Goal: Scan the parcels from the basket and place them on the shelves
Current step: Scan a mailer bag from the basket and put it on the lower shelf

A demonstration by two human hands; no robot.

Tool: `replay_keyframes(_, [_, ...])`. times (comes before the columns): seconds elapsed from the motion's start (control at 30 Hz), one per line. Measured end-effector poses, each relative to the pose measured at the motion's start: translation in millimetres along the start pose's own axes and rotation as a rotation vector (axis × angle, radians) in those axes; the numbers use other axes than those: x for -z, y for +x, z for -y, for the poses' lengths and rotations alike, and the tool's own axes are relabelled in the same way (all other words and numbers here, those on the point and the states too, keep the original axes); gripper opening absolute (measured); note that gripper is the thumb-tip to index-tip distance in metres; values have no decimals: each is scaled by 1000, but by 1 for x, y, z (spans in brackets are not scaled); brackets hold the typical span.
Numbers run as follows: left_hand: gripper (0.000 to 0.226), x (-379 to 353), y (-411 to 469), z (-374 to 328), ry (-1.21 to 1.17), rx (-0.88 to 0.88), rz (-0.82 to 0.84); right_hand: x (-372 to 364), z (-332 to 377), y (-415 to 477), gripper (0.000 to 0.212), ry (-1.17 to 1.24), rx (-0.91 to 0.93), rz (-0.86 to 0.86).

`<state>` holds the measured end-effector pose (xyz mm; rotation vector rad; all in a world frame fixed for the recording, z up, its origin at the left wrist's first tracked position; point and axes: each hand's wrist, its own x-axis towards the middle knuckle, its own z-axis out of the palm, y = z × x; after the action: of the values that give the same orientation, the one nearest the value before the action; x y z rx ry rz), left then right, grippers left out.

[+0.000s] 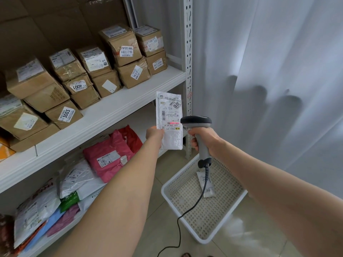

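My left hand (154, 134) pinches a flat white parcel (169, 115) by its lower left edge and holds it upright in front of the shelf post. My right hand (205, 140) grips the grey handle of a barcode scanner (196, 122), whose dark head points at the parcel. A red scan line lies across the label's lower barcode. Below, on the floor, a white perforated basket (168, 191) holds one small white parcel (208, 186), partly behind the scanner cable.
The upper white shelf (104, 119) carries several brown cardboard boxes (74, 75) with number stickers. The lower shelf holds pink, red, white and blue soft mailers (109, 154). A perforated metal post (188, 71) stands at the shelf's right end, and a white curtain (269, 71) hangs to the right.
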<state>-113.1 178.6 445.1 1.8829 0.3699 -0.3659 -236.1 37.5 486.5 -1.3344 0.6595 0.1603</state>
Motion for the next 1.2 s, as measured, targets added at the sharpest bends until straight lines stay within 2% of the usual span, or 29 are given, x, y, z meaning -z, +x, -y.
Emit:
replay_keyframes(0.47, [30,-2,6,0,20,11,-15,5,2,2,9,-19,4,15])
replay_keyframes(0.8, [30,-3,6,3,26,24,-8,2,2,2,12,65,-22,33])
replay_keyframes(1.2, [30,2,5,7,56,22,-37,0,0,8,12,-25,-42,49])
